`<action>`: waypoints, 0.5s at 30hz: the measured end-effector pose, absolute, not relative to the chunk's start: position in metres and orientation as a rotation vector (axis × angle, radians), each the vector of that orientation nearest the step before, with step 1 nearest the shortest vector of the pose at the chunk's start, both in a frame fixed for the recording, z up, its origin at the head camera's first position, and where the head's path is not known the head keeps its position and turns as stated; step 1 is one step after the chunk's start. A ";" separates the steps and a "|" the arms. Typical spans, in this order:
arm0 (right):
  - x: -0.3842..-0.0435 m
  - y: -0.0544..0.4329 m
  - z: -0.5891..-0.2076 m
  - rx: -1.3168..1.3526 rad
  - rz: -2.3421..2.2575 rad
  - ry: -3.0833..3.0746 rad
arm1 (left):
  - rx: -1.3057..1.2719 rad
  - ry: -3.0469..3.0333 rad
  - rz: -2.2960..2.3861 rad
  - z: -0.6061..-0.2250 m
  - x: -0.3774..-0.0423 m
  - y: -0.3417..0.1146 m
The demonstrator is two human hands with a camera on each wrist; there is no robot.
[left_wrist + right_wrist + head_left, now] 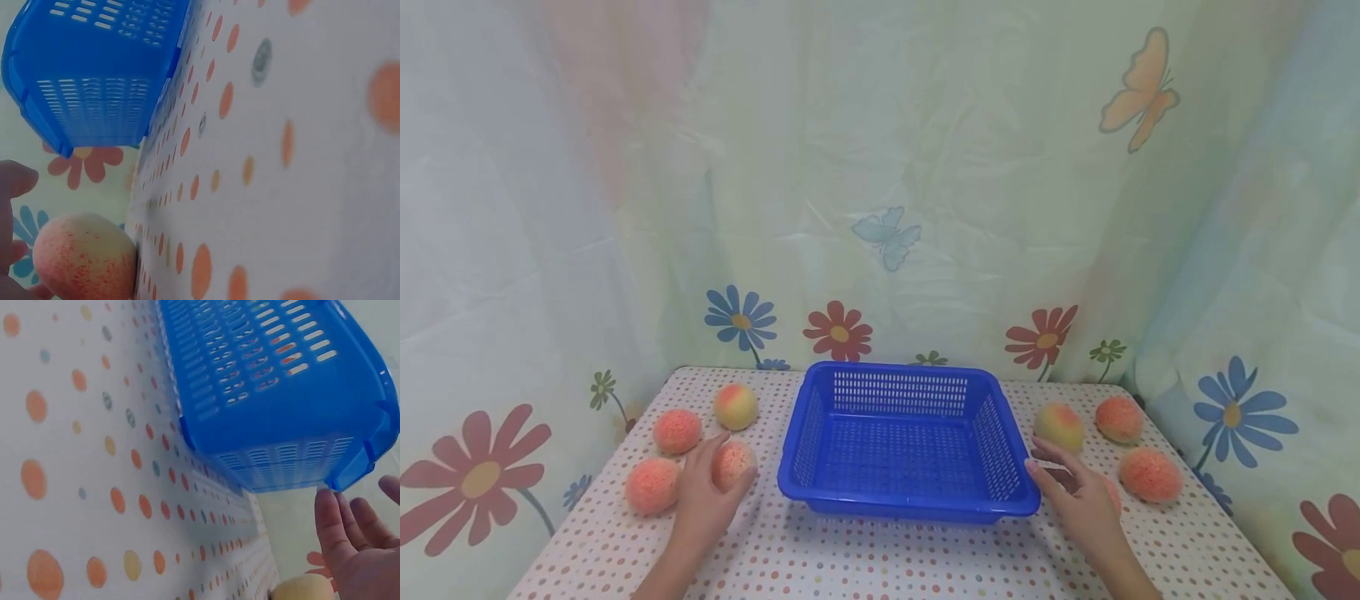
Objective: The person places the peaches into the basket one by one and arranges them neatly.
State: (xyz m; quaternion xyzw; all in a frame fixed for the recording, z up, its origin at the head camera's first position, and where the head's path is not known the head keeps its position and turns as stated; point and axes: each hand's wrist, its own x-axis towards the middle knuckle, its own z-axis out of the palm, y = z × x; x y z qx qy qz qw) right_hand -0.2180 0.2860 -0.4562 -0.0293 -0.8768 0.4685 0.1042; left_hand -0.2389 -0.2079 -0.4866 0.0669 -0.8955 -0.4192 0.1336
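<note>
My left hand (709, 483) is over a speckled pink peach (733, 463) on the table, its fingers and thumb spread around the fruit. In the left wrist view the peach (86, 256) rests on the cloth, with a fingertip (19, 179) standing off from it. A blue plastic basket (902, 506) with slotted walls stands in the middle. Beside its right wall, my right hand (1078, 496) has its fingers extended, fingertips right at the rim in the right wrist view. Another pink peach (1112, 493) is partly hidden behind that hand.
Left of the basket lie a yellow-red peach (736, 407) and two pink ones (677, 431). On the right are a yellow-red peach (1060, 427) and two pink ones (1150, 476). A dotted cloth (880, 558) covers the table; a flowered curtain (925, 167) hangs behind.
</note>
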 end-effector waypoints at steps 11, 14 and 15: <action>-0.220 0.289 -0.451 -0.301 2.016 -2.464 | 0.280 -2.659 -1.271 -0.493 -0.246 -0.212; -0.220 0.289 -0.449 -0.326 2.192 -2.354 | 0.288 -2.656 -1.288 -0.494 -0.248 -0.212; -0.220 0.289 -0.448 -0.327 2.235 -2.323 | 0.292 -2.655 -1.296 -0.494 -0.249 -0.212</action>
